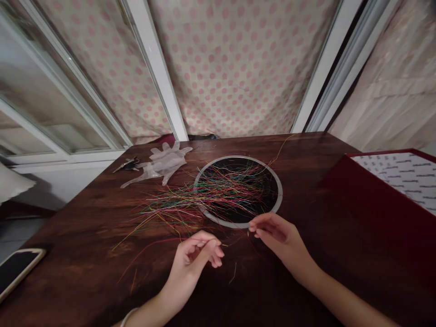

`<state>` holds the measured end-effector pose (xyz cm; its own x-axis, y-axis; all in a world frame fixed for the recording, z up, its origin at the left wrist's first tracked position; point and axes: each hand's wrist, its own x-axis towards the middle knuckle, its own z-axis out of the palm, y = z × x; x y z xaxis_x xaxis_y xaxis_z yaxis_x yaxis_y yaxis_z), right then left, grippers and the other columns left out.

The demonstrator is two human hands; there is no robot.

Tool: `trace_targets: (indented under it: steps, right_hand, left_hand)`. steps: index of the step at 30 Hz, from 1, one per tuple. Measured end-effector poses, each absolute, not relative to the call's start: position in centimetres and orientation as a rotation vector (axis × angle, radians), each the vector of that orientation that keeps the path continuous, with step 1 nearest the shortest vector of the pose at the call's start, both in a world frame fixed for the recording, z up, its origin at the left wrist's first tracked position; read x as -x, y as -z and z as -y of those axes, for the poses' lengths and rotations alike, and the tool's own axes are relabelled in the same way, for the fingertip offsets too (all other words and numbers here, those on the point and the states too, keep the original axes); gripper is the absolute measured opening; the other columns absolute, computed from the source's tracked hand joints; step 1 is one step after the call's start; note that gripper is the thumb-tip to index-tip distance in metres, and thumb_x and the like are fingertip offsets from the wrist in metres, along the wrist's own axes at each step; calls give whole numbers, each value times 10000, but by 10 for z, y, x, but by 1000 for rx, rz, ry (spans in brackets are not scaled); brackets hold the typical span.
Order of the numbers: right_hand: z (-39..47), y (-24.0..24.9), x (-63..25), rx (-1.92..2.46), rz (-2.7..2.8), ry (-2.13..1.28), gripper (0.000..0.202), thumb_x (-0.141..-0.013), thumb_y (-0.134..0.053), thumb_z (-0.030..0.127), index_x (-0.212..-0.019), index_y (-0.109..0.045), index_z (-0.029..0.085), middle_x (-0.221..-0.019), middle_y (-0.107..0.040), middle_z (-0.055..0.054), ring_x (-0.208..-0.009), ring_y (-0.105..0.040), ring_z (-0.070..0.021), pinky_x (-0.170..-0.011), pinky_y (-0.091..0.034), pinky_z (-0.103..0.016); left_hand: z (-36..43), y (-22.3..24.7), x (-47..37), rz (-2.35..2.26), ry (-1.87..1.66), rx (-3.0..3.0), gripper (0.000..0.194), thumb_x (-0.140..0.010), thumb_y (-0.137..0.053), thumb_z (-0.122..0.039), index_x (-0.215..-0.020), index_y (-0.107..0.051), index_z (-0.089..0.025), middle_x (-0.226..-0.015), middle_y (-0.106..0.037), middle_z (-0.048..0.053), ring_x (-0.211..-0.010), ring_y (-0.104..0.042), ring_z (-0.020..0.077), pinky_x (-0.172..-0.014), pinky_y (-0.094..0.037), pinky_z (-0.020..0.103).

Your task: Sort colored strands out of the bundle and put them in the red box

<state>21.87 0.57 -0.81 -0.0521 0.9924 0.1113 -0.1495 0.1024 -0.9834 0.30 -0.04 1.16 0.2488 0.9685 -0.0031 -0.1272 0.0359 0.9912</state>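
My left hand (pixel 199 254) is closed in a pinch on a thin red wire (pixel 146 246). The wire trails off to the left in a curve, and a short coppery end pokes out past the fingertips. Just right of it, my right hand (pixel 277 234) has thumb and fingers pressed together by the near rim of a round black tray (pixel 238 224) with a pale edge. Whatever lies in that pinch is too small to make out. A loose heap of thin red, green, yellow and white wires (pixel 211 193) spreads across the tray and over its left side.
Behind the heap lie a clear plastic glove (pixel 165 162) and some keys (pixel 127 164). A phone (pixel 20 268) rests at the left edge of the dark wooden table (pixel 85 236). At right stands a dark red box (pixel 374 200). Short wire scraps (pixel 233 273) lie near my hands.
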Motion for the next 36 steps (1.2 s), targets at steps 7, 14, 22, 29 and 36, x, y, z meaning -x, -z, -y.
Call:
trace_targets:
  steps: [7, 14, 22, 29, 36]
  right_hand:
    - [-9, 15, -221, 1068, 1157, -1157, 169, -760, -665, 236, -927, -643, 224, -943, -654, -27, -868, -623, -122, -783, -506, -222]
    - [-7, 6, -217, 1005, 988, -1537, 233, -727, -728, 309, -924, -680, 193, -857, -700, -41, -733, -659, -108, -674, -512, -202]
    - [-5, -3, -218, 1012, 867, -1669, 213, -679, -773, 317, -827, -715, 176, -768, -709, -38, -662, -644, -85, -634, -489, -179]
    - [-5, 1, -218, 984, 910, -1635, 157, -690, -761, 287, -783, -709, 172, -723, -687, -20, -627, -605, -65, -602, -464, -166]
    - [-4, 2, -218, 933, 1131, -1457, 238, -738, -707, 259, -948, -614, 200, -734, -630, 10, -645, -578, -89, -629, -469, -220]
  left_hand:
    - [1, -14, -1, -796, -1193, -1105, 163, -856, -603, -242, -735, -656, -147, -676, -629, -5, -561, -559, 67, -543, -441, 157]
    - [0, -17, -1, -762, -1188, -1031, 187, -843, -620, -256, -701, -646, -136, -658, -603, -4, -552, -528, 57, -536, -413, 146]
    - [3, -13, 0, -738, -1176, -1092, 214, -864, -593, -249, -688, -641, -138, -652, -591, -1, -545, -515, 56, -529, -404, 149]
    - [2, -11, 1, -795, -1160, -1222, 207, -872, -573, -249, -702, -636, -149, -658, -591, 1, -544, -527, 71, -532, -420, 167]
    - [5, -13, -3, -1020, -1055, -1588, 220, -858, -555, -241, -682, -638, -137, -615, -585, 21, -486, -517, 93, -470, -422, 186]
